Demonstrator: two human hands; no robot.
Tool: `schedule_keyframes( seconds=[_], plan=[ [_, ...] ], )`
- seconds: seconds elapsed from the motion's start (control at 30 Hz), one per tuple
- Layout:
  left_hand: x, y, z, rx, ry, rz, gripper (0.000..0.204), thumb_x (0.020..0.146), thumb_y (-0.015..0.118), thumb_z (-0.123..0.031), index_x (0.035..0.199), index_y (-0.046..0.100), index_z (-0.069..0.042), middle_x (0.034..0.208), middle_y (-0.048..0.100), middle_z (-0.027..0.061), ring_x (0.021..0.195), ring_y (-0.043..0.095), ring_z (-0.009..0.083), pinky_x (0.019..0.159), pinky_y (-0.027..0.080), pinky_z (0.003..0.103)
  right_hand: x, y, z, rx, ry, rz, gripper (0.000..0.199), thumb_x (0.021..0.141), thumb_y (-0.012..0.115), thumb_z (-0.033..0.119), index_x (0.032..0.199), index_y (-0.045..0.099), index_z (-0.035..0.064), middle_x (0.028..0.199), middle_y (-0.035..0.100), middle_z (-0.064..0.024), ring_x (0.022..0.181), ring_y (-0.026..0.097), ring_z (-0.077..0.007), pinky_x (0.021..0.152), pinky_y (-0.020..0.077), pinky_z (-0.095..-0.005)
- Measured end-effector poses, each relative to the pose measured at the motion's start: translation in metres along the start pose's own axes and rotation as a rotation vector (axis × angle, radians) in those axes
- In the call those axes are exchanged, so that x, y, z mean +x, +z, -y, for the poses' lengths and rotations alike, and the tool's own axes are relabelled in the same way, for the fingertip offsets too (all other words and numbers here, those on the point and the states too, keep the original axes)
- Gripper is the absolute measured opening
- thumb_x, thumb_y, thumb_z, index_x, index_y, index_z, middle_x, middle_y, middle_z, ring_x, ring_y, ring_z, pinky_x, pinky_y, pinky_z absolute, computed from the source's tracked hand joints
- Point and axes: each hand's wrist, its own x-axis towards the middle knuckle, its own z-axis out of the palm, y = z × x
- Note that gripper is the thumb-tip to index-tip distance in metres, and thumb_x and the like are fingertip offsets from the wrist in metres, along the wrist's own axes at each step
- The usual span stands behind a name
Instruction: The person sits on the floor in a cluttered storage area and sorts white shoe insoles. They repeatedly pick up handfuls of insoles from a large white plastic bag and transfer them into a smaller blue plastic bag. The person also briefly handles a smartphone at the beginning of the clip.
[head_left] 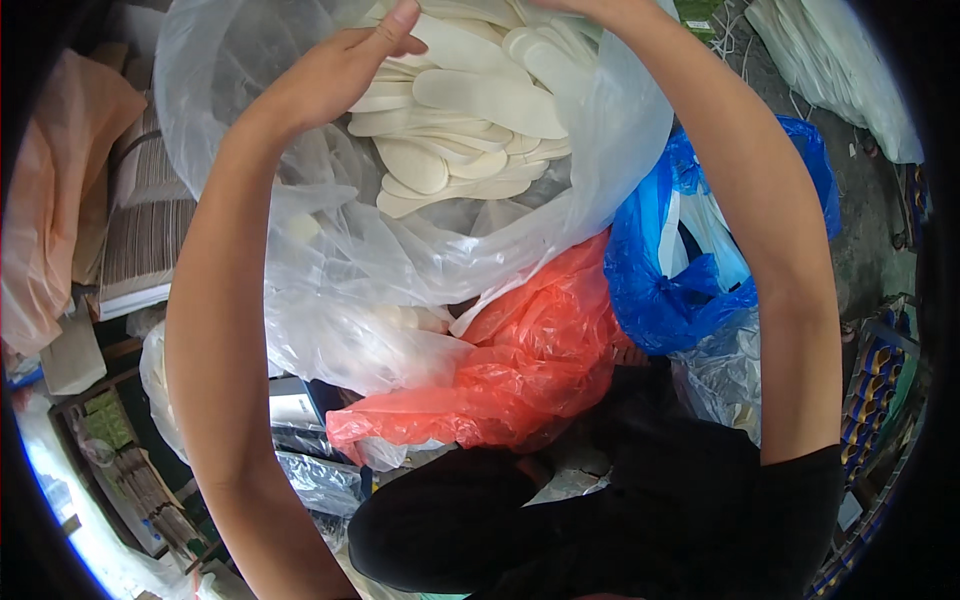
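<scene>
Cream-white shoe insoles (pixel 485 100) lie heaped in a large clear plastic bag (pixel 400 250), its mouth spread wide at the top of the view. My left hand (pixel 350 68) is over the left side of the heap, thumb stretched out and apart from the fingers, with nothing seen in it. Only a small part of my right hand (pixel 580 6) shows at the upper edge, above the far side of the insoles. Its fingers are cut off by the frame, so what it touches is hidden.
Below the clear bag lies a crumpled red plastic bag (pixel 500 360). A blue plastic bag (pixel 650 270) with pale pieces inside sits to the right. Stacked cardboard sheets (pixel 148 220) and an orange bag (pixel 60 190) stand at the left. White packed material (pixel 835 70) lies upper right.
</scene>
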Motion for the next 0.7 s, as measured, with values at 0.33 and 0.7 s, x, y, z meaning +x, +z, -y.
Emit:
schedule_keyframes(
  seconds=[0.33,0.7],
  plan=[
    [-0.001,-0.016,-0.124,-0.764,0.445,0.026,0.072,0.107,0.041,-0.040,0.156,0.023,0.010,0.160,0.030,0.0302,0.138,0.047,0.0417,0.112,0.042,0.053,-0.058,-0.008,-0.088,-0.402,0.164,1.064,0.054,0.086,0.076,0.037,0.102,0.069,-0.0136,0.091,0.073,-0.0236,0.072,0.070,-0.0361,0.067,0.0585,-0.0421],
    [0.009,0.004,-0.133,-0.703,0.300,0.083,0.051,0.100,0.055,-0.021,0.131,0.050,0.019,0.133,0.056,0.0279,0.121,0.061,0.0319,0.104,0.049,0.038,-0.125,0.065,-0.107,-0.006,0.405,0.587,0.096,0.074,0.085,0.041,0.146,0.041,-0.0076,0.144,0.052,-0.0273,0.133,0.052,-0.0381,0.113,0.0419,-0.0430]
  ],
)
